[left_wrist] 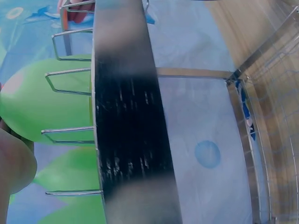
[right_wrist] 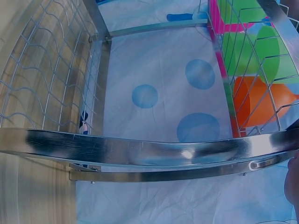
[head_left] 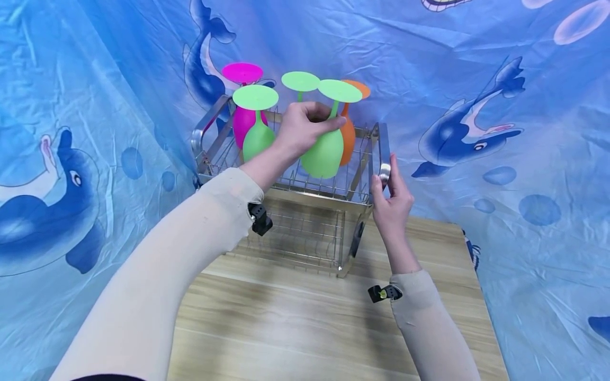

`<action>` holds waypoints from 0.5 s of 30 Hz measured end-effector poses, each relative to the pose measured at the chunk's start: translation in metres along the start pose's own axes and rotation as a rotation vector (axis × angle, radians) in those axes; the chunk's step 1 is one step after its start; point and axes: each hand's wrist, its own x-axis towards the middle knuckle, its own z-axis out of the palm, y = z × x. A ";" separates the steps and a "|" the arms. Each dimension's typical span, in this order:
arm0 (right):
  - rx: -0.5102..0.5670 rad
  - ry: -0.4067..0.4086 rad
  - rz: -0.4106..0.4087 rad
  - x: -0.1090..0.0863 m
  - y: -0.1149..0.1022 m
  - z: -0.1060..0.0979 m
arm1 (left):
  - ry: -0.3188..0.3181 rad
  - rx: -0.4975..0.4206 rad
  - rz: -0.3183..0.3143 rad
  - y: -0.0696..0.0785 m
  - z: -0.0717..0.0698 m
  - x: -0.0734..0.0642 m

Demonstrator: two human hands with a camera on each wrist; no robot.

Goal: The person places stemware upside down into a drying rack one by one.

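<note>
Upside-down plastic wine glasses stand on the top tier of a two-tier metal dish rack (head_left: 310,198). My left hand (head_left: 302,127) pinches the stem of a light green wine glass (head_left: 324,156) at the rack's right front. Right behind it is an orange wine glass (head_left: 349,138). Another green wine glass (head_left: 258,140) and a magenta one (head_left: 242,72) stand to the left; a third green one (head_left: 300,81) at the back is mostly hidden by my left hand. My right hand (head_left: 394,203) holds the rack's right end frame (head_left: 384,153), thumb in front and fingers behind.
The rack stands on a wood-grain table (head_left: 286,317) against a blue dolphin-print sheet (head_left: 452,106). Its lower wire tier (head_left: 295,233) sits below the glasses. Upright wire prongs (left_wrist: 70,130) line the upper tier's edge in the left wrist view.
</note>
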 end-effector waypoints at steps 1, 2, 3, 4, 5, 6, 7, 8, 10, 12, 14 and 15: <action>-0.003 -0.004 -0.003 0.000 0.000 0.000 | -0.003 0.001 -0.010 -0.001 0.000 0.000; -0.006 -0.005 -0.005 0.000 0.000 0.000 | -0.007 -0.002 -0.021 -0.002 -0.001 0.000; -0.007 -0.005 -0.007 0.000 0.000 0.000 | -0.010 -0.003 -0.026 -0.004 -0.001 0.001; -0.014 -0.005 -0.011 0.001 0.000 0.000 | -0.013 -0.003 -0.029 -0.005 -0.001 0.001; -0.022 -0.003 -0.012 0.001 0.000 0.001 | -0.018 -0.004 -0.031 -0.006 -0.001 0.000; -0.029 -0.001 -0.014 0.001 0.001 0.001 | -0.021 -0.004 -0.032 -0.007 -0.002 0.000; -0.034 0.002 -0.016 0.001 0.001 0.001 | -0.026 -0.008 -0.031 -0.008 -0.002 0.000; -0.041 0.006 -0.016 0.001 0.002 0.002 | -0.032 -0.015 -0.031 -0.009 -0.002 0.000; -0.048 0.010 -0.014 0.001 0.003 0.002 | -0.051 -0.021 -0.031 -0.012 -0.002 -0.001; -0.044 0.009 -0.014 0.001 0.004 0.002 | -0.066 -0.026 -0.034 -0.015 -0.002 -0.001; -0.037 0.005 -0.011 0.001 0.005 0.002 | -0.080 -0.028 -0.033 -0.018 -0.002 -0.001; -0.034 0.003 -0.007 0.001 0.004 0.001 | -0.085 -0.025 -0.030 -0.019 -0.003 -0.001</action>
